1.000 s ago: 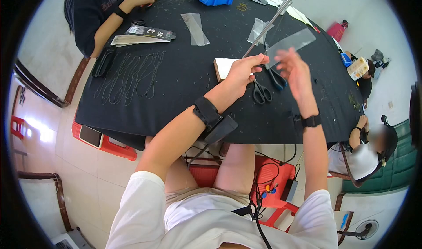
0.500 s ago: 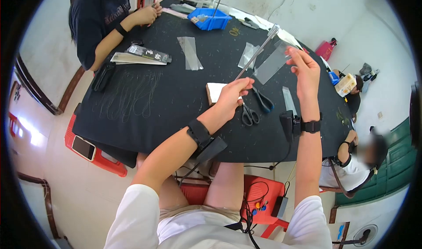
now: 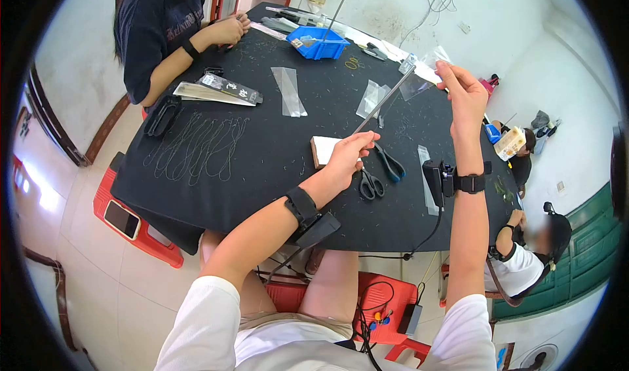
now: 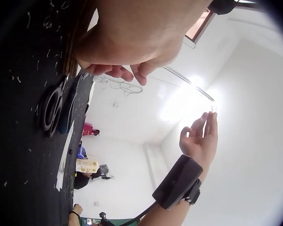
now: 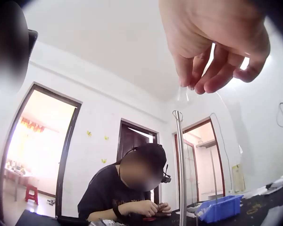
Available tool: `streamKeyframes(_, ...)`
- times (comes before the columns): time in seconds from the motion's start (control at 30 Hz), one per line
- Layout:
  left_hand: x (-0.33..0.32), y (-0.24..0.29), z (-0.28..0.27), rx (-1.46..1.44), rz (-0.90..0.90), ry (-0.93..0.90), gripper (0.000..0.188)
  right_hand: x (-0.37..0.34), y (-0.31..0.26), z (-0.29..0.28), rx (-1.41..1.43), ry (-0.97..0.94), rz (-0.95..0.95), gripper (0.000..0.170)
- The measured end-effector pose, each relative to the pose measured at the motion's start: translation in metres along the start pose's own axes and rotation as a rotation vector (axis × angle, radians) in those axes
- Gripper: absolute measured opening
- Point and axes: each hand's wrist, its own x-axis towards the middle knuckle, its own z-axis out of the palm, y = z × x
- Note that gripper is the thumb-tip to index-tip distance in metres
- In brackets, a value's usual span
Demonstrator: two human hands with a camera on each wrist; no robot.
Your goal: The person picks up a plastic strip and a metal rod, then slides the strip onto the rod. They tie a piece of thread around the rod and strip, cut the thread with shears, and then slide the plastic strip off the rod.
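Observation:
My left hand [image 3: 342, 161] is low over the table beside a white-topped block [image 3: 324, 149], its fingers and thumb gripping the lower end of a thin metal rod [image 3: 385, 101]. The rod slants up and away to the right. Farther up, my right hand [image 3: 466, 96] pinches a clear plastic sleeve [image 3: 414, 87] between thumb and fingertips, close to the rod's top end. In the right wrist view, the sleeve's clear edge [image 5: 183, 97] hangs just above the rod tip [image 5: 177, 115]. Black scissors [image 3: 371, 186] and blue-and-black pliers [image 3: 391, 164] lie just right of my left hand.
Clear sleeves [image 3: 288, 91] lie about the black table. Looped thin wires [image 3: 196, 149] and a printed packet [image 3: 229, 88] are at the left. A blue bin [image 3: 317, 43] stands at the back. One person [image 3: 160, 43] sits at the far left, another [image 3: 534, 256] at the right.
My right hand, blurred with fingers spread earlier, now pinches the sleeve and has brought it to the rod's top end. The left hand keeps its grip on the rod. The head view has shifted.

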Motion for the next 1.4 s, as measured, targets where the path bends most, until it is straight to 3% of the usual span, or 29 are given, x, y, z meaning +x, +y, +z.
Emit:
streamKeyframes(0.7, -0.001, 0.0, 0.001, 0.011, 0.002, 0.031, 0.02, -0.011, 0.004, 0.011, -0.078, -0.093, -0.028, 0.018)
streamKeyframes(0.93, -0.002, 0.001, 0.002, 0.006, -0.011, 0.034, 0.02, 0.0, 0.006, 0.005, -0.014, -0.017, 0.015, 0.018)
streamKeyframes(1.0, -0.002, 0.001, 0.002, 0.008, -0.004, 0.029, 0.02, 0.002, 0.008, 0.003, 0.27, -0.027, 0.179, 0.019)
streamKeyframes(1.03, -0.002, 0.001, 0.002, 0.008, -0.005, 0.03, 0.021, 0.003, 0.009, 0.004, 0.27, -0.027, 0.18, 0.019)
streamKeyframes(1.1, -0.002, 0.001, 0.002, 0.011, -0.007, 0.031, 0.021, 0.004, 0.012, 0.006, 0.517, -0.128, 0.39, 0.019)
streamKeyframes(1.2, -0.001, 0.001, 0.001, 0.004, -0.005, 0.029, 0.021, 0.004, 0.011, 0.009, 0.681, -0.259, 0.519, 0.018)
streamKeyframes(1.4, -0.002, 0.002, 0.002, -0.003, -0.009, 0.038, 0.021, 0.005, 0.013, 0.007, 0.627, -0.245, 0.548, 0.02)
